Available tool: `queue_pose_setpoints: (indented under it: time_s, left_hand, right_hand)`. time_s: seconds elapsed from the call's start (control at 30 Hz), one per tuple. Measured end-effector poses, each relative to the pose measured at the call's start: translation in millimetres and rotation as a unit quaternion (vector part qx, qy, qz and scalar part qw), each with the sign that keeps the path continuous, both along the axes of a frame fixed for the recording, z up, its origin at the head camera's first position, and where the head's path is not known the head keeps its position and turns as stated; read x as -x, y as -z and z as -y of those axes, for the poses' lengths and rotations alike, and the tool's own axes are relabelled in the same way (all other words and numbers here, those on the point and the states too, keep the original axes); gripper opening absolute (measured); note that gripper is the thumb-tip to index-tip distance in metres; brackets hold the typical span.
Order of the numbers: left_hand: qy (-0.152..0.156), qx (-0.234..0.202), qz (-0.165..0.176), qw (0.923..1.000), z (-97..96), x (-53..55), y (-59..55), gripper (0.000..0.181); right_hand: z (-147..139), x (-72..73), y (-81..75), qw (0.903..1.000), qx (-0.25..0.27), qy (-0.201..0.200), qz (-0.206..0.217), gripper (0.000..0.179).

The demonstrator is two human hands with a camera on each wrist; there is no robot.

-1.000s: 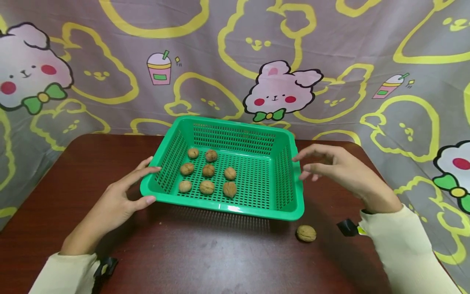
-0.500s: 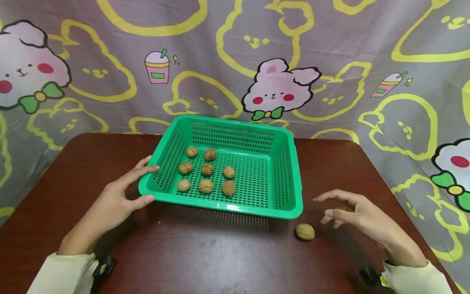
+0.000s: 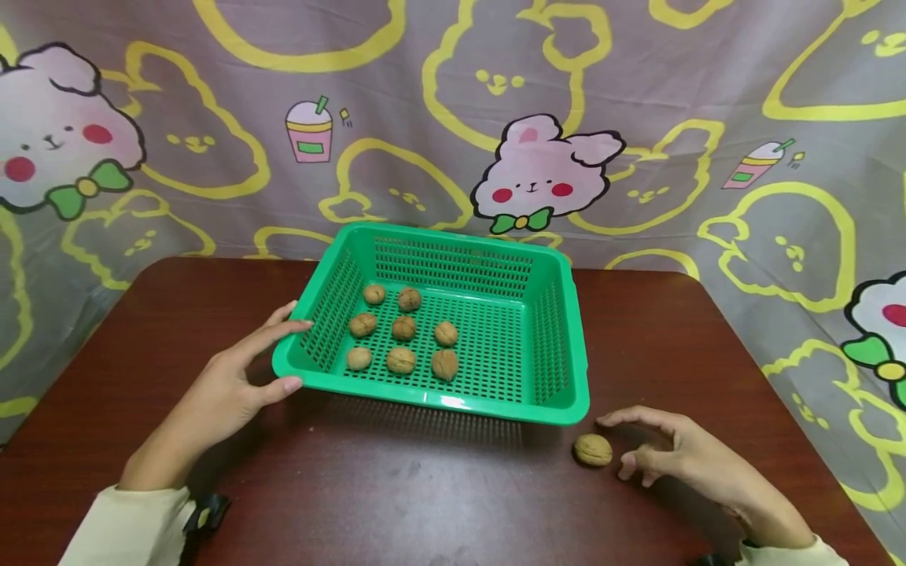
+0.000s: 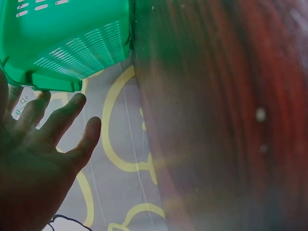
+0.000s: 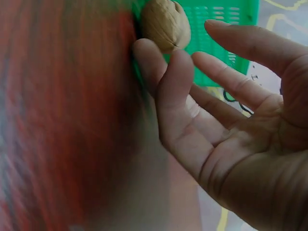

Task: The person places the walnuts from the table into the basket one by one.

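a lone brown wrinkled walnut point(image 3: 593, 450) lies on the dark red-brown wooden table point(image 3: 425, 487), near the table's front right part, just off the near right corner of the green perforated plastic basket point(image 3: 453, 405). the right hand point(image 3: 679, 456) lies low over the table just to the right of this walnut, its fingers point(image 5: 168, 86) relaxed and slightly spread, nothing pinched between them. in the right wrist view two fingertips are at the walnut's shell — whether they actually touch it or stand just short of it cannot be told.

the left hand point(image 3: 226, 385) rests at the basket's near left corner, with the thumb against the front rim and the straight fingers lying along the left rim; they are a little parted and curl round nothing. the left wrist view shows the same spread fingers point(image 4: 62, 120) just beside the basket's underside corner.

inside the basket eight more brown walnuts point(image 3: 403, 334) sit in loose rows on the left half of its floor — the right half is bare mesh. the basket stands toward the table's back edge, in front of a grey cloth backdrop with pink cartoon rabbits and yellow outlines point(image 3: 538, 177).
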State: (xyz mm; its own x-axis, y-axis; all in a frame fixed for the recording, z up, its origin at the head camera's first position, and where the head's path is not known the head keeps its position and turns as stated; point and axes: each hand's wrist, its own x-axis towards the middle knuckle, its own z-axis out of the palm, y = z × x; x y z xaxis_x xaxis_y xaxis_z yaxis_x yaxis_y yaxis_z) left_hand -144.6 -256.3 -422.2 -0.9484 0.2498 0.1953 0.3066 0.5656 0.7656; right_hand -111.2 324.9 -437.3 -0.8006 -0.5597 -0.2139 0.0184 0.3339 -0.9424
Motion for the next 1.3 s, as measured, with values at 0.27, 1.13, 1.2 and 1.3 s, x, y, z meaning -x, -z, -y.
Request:
queue_pose_setpoints:
  time_s: [0.27,1.13,1.2,1.3]
  left_hand:
    - [0.004,-0.003,-0.008,1.0,-2.7,0.5,2.5,0.068]
    - [0.003,-0.003,-0.014,0.9999,-0.8,-2.2,1.9,0.068]
    - [0.002,-0.003,-0.015,0.9999,-0.7,-1.9,1.9,0.068]
    - [0.002,-0.002,-0.014,0.9999,-0.6,-1.4,1.5,0.068]
  right_hand:
    - [15,-5.7,10.4,0.9991,0.028,-0.016,-0.027,0.046]
    - [40,-8.0,14.1,0.9923,-0.022,-0.007,-0.122,0.035]
    - [38,-7.6,13.3,0.9933,-0.026,-0.002,-0.113,0.034]
    - [35,-6.6,10.8,0.9955,-0.024,0.006,-0.091,0.032]
